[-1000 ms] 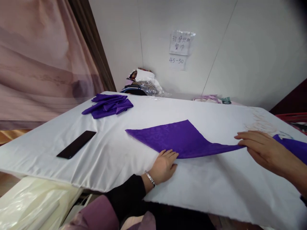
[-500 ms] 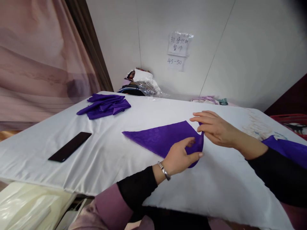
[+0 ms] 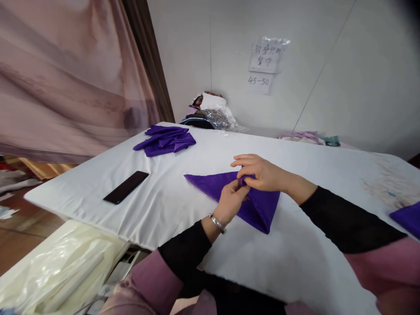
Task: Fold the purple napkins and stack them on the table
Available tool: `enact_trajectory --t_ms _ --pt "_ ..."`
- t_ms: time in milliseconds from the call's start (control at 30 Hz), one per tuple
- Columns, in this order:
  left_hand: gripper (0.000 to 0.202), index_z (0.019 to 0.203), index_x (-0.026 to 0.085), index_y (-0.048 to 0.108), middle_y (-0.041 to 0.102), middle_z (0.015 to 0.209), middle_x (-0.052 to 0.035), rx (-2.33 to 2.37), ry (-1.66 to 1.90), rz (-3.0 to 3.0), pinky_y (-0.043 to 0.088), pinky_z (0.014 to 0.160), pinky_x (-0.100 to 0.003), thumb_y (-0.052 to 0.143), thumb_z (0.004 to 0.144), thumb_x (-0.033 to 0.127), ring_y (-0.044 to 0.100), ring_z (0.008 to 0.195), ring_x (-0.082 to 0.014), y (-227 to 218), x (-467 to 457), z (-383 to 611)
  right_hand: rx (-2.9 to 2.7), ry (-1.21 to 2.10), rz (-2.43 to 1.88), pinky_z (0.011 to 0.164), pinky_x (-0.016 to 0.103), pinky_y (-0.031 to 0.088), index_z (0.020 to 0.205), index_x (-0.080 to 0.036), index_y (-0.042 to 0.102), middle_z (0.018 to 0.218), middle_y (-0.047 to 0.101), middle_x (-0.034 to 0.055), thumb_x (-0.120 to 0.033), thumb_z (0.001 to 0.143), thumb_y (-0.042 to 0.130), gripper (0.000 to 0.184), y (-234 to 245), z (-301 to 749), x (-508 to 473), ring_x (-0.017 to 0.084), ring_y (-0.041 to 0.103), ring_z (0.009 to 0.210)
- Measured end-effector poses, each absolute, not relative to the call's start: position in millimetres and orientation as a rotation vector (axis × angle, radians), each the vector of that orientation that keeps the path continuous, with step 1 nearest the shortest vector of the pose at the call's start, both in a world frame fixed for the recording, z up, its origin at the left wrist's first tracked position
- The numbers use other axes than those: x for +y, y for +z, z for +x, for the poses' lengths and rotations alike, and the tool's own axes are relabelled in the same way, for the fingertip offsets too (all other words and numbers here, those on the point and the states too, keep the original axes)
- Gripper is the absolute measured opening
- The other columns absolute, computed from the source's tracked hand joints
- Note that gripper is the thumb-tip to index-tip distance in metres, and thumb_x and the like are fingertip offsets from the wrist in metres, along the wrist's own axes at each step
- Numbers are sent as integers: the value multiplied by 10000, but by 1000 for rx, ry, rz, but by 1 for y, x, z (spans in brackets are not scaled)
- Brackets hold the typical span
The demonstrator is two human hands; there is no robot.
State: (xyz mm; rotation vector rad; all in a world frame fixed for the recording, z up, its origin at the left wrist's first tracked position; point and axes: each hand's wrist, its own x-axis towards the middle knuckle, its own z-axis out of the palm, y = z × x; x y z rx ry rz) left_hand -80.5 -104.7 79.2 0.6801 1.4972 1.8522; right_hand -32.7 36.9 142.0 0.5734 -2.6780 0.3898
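Observation:
A purple cloth napkin (image 3: 259, 205) lies folded on the white-covered table (image 3: 295, 258), one point toward the left and one toward me. My right hand (image 3: 262, 173) pinches a fold of the napkin near its top edge, fingers closed on the fabric. My left hand (image 3: 231, 199), with a silver bracelet on the wrist, grips the same fold from below, its fingers meeting those of the right hand.
A pile of folded purple napkins (image 3: 166, 140) sits at the table's far left. A black phone (image 3: 126, 187) lies near the left edge. Another purple cloth (image 3: 407, 216) shows at the right edge. Bags and cloths (image 3: 211, 113) lie against the wall, under a paper sign (image 3: 267, 54).
My right hand carried the napkin's right corner across to the left, folding the cloth over. Both hands have come together on the fold. The view has shifted right.

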Motion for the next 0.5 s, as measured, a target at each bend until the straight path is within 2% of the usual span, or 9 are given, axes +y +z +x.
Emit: enact_trajectory --t_ms 100,167,300,500 --pt "161 737 170 595 546 616 39 1550 1899 522 460 594 -260 646 666 306 518 557 -95 76 -113 -95 -2658 531 584 1020 443 375 835 -219 703 1175 615 41 -40 703 513 293 130 -59 28 233 470 1219" --pt "179 734 170 591 551 585 40 1567 1921 446 461 583 -260 649 664 324 527 539 -99 73 -119 -105 -2625 658 544 1035 437 362 968 -232 693 1209 602 43 -74 720 554 325 123 -71 23 224 461 1229" --pt "236 773 161 615 599 579 20 1579 1912 331 476 600 -278 666 659 362 551 518 -109 63 -132 -121 -2504 1040 197 1033 429 368 1269 -228 532 1324 521 75 -205 766 617 510 105 -80 24 219 456 1237" --pt "316 868 147 653 679 704 -39 1569 1836 318 492 682 -301 681 668 390 623 617 -142 47 -149 -132 -2589 1417 -110 1033 431 367 1256 -204 548 1275 566 94 -366 816 602 473 69 -71 40 235 523 1174"
